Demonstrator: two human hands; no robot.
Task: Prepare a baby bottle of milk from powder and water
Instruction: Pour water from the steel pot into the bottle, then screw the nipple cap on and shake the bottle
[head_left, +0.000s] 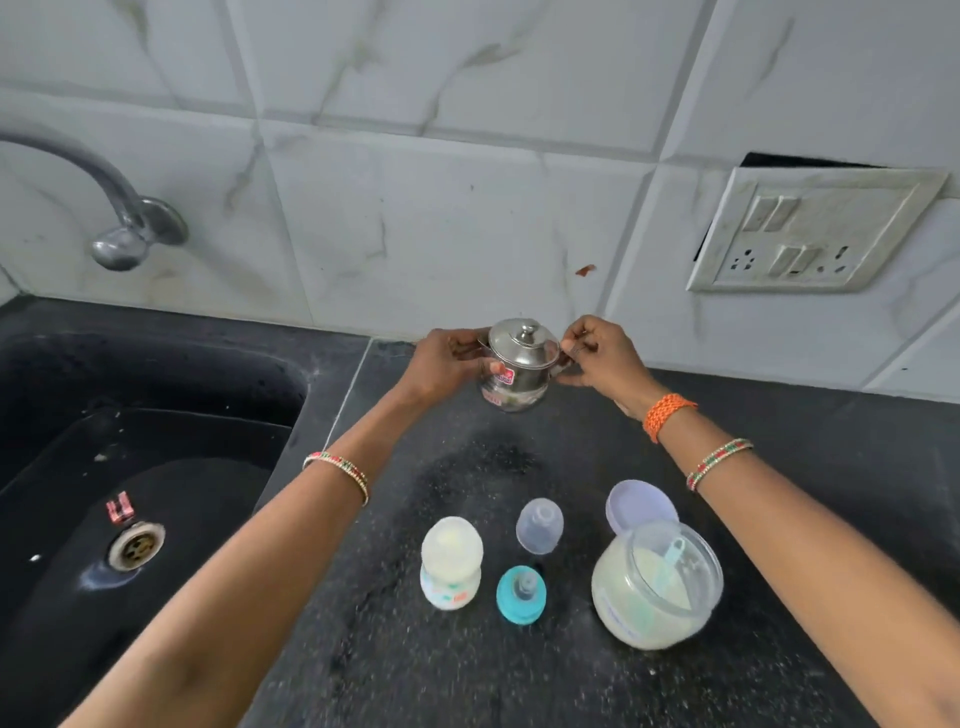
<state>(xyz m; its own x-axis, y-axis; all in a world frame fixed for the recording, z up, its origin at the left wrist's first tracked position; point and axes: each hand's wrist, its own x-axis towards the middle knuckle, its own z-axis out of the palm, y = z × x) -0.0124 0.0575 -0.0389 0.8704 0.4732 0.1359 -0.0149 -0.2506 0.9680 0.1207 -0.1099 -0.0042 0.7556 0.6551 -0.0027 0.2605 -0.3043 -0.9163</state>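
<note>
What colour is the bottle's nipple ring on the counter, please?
Teal; the nipple ring shows in the head view.

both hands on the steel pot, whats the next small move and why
Probably lift the steel pot toward the open bottle: both the left hand and right hand grip it, its lid is on, and the bottle already holds powder.

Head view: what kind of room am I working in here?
Most likely a home kitchen: a black sink under a curved metal wall tap, dark speckled stone counter and white marble-look wall tiles.

one head-worn view looks forward and down, close over the counter (779, 467).
</note>
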